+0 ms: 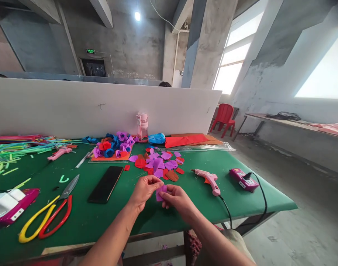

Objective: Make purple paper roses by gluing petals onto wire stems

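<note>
In the head view, my left hand [143,190] and right hand [178,197] meet over the near edge of the green tabletop [108,218]. Between them is a purple paper piece [160,193]. The fingers of both hands are closed on it, the left from its upper left side and the right from below and to the right. It is held just above the cloth, not lying on it. At this size it may be one petal or a few stacked; I cannot tell which.

I judge the step in hand to be shaping this one piece between the fingertips. Any further handling calls for a light, even pinch, since thin paper will crease or tear if the two hands pull against each other.

Just beyond the hands lies a pile of cut pieces [160,164] in purple and red. A pink glue gun [210,180] rests to the right on the tabletop, its cord running off the front edge. A black phone [106,183] lies flat to the left, and the scissors [47,216] are further left, well apart from the hands. Finished paper flowers [113,146] sit on an orange sheet at the back, near a pink bottle [142,126].
</note>
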### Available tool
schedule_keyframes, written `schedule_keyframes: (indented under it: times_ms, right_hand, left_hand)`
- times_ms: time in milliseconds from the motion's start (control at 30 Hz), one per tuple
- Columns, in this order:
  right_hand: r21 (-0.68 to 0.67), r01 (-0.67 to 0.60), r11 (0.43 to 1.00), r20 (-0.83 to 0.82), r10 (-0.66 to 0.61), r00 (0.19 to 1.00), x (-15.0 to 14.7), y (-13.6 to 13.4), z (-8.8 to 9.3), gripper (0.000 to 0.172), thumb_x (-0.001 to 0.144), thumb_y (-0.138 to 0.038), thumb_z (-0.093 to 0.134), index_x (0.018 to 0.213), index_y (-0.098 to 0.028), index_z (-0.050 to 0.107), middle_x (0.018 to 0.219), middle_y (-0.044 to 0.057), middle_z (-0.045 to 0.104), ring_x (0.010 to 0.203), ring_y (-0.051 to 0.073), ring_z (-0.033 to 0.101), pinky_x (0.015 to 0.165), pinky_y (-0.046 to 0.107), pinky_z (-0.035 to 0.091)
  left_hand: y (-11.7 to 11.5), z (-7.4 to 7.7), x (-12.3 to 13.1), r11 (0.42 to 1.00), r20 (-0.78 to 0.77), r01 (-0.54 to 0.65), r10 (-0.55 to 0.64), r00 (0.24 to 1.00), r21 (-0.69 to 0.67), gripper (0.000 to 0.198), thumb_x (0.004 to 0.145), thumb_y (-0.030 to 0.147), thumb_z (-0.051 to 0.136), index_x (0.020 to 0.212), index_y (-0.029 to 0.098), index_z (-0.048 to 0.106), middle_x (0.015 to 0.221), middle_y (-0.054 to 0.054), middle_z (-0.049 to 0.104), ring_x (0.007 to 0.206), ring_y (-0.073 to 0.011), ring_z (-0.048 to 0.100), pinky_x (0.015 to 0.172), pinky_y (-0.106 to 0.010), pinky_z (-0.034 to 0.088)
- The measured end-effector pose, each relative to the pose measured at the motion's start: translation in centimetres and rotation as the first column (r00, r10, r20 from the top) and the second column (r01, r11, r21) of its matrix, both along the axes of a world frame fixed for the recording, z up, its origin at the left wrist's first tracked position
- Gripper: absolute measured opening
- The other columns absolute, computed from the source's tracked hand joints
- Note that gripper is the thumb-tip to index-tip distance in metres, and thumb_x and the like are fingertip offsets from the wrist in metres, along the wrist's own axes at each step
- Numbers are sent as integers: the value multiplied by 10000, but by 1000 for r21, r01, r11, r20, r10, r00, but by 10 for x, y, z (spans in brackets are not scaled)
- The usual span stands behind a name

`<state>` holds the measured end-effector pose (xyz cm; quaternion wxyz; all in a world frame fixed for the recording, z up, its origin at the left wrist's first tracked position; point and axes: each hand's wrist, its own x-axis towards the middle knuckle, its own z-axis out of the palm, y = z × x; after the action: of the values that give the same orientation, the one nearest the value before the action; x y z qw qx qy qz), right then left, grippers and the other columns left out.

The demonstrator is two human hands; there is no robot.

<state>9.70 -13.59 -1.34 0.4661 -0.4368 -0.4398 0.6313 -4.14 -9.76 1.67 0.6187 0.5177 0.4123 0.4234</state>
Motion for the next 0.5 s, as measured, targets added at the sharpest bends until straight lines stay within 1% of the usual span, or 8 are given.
schedule_keyframes:
  times_ms: [133,233,300,367,400,433,467,500]
  right_hand:
    - [38,43,998,38,-45,998,-2,-5,-3,394,621,-489,729,723,-149,557,608,4,636,452,78,537,440,190,372]
    - [35,36,999,79,-38,996,-1,-11,1,386,635,-497,707,714,-158,541,612,12,644,465,94,551,456,206,385]
    - [61,39,997,164,-49,985,8,-15,6,377,649,-504,682,743,-164,551,612,14,647,474,109,552,466,220,390]
    - [181,119,976,335,-175,926,30,-18,12,355,687,-508,637,781,-171,579,595,12,638,487,122,540,472,229,376]
    - [301,191,934,442,-314,840,46,-19,14,337,724,-505,599,794,-175,598,591,11,630,501,124,528,477,231,359]
    - [419,270,867,537,-476,697,65,-19,15,330,759,-506,551,762,-180,603,586,15,618,516,128,516,493,238,353]
    - [506,320,801,602,-594,534,85,-19,15,338,783,-503,509,713,-183,595,604,24,617,538,133,513,519,248,357]
    - [556,371,744,650,-667,364,106,-19,14,349,789,-506,484,691,-187,586,617,28,618,549,139,514,536,256,356]
  left_hand:
    - [-1,-1,2,996,-18,76,-77,997,-35,257,582,346,749,704,145,647,568,32,534,383,-25,269,361,-191,143]
    - [-2,-1,3,995,-73,99,-98,992,4,228,576,329,754,601,140,629,528,28,522,396,-35,298,374,-188,167]
    - [-2,-2,3,996,-85,84,-81,993,35,211,584,321,747,576,145,631,506,24,521,401,-44,315,383,-187,178]
    - [0,-3,3,995,-102,73,-67,993,62,186,579,305,749,580,148,648,520,10,549,420,-56,355,393,-185,197]
    - [1,-5,3,995,-114,68,-59,992,76,176,573,295,752,574,149,653,531,2,562,437,-64,381,400,-184,212]
    - [2,-7,3,994,-124,65,-54,991,89,166,567,284,755,565,151,656,536,-3,572,453,-72,406,410,-183,232]
    - [4,-8,3,993,-133,67,-53,990,99,156,563,275,756,561,153,658,538,-6,579,469,-80,428,425,-184,256]
    - [5,-10,2,992,-141,70,-55,989,105,148,559,265,758,555,155,659,536,-8,583,483,-87,448,442,-186,280]
